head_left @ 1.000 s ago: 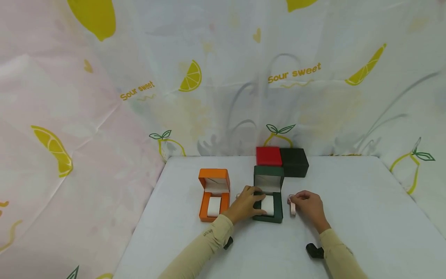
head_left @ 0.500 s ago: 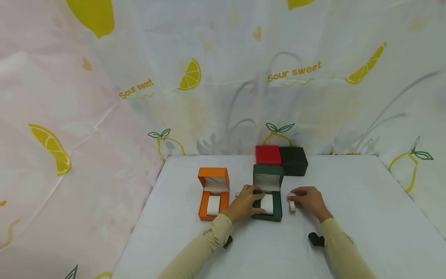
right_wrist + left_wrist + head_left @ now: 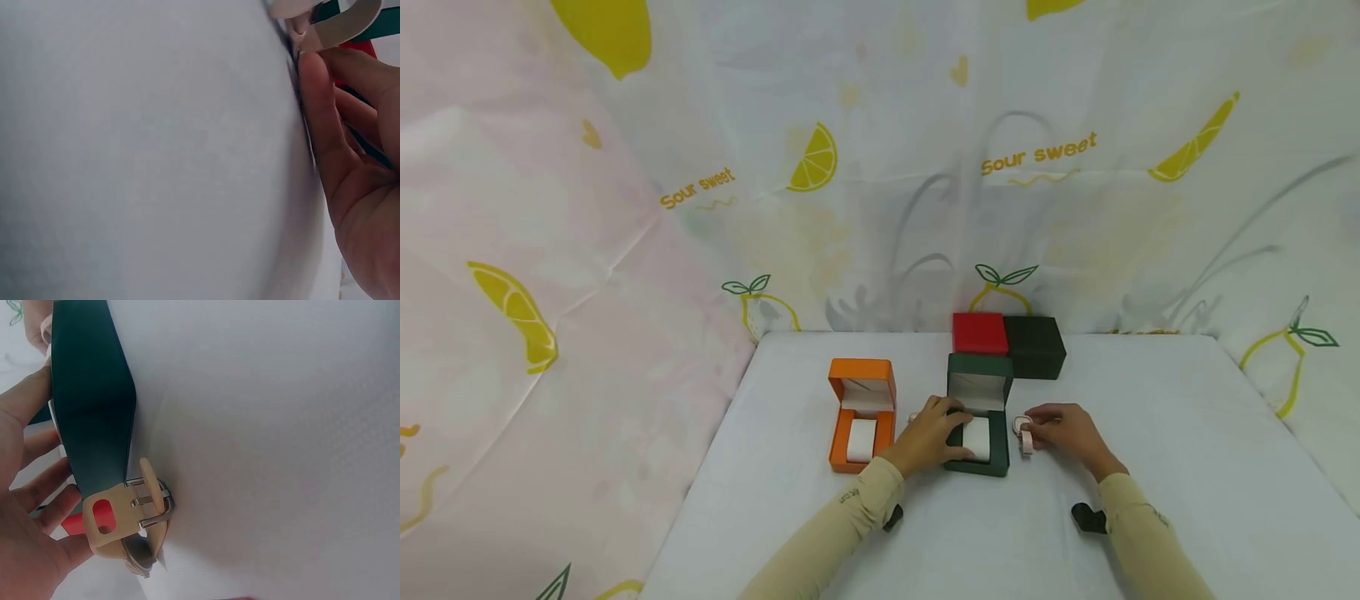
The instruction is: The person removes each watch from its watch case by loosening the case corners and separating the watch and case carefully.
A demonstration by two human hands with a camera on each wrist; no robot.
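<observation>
In the head view my right hand [image 3: 1070,433] pinches a pale pink wristwatch [image 3: 1023,433] just right of the green watch box. Its strap [image 3: 350,28] shows beyond my thumb and index finger in the right wrist view. My left hand [image 3: 929,435] reaches over the left side of the open green watch box [image 3: 1000,458]. Its fingers are spread, with thumb and index finger at the white cushion [image 3: 976,440]. A second watch [image 3: 115,522], with tan strap and metal buckle, lies beside the green box, mostly hidden by my left hand in the head view.
An open orange watch box [image 3: 841,454] with a white cushion stands to the left. Closed red [image 3: 979,333] and black [image 3: 1036,350] boxes sit behind the green one. Dark objects [image 3: 1087,518] show near both sleeves. A lemon-print cloth [image 3: 880,208] hangs behind the white table.
My right hand has shifted the pink watch slightly left, toward the green box, and turned it so its face shows more. My left hand has stayed at the green box.
</observation>
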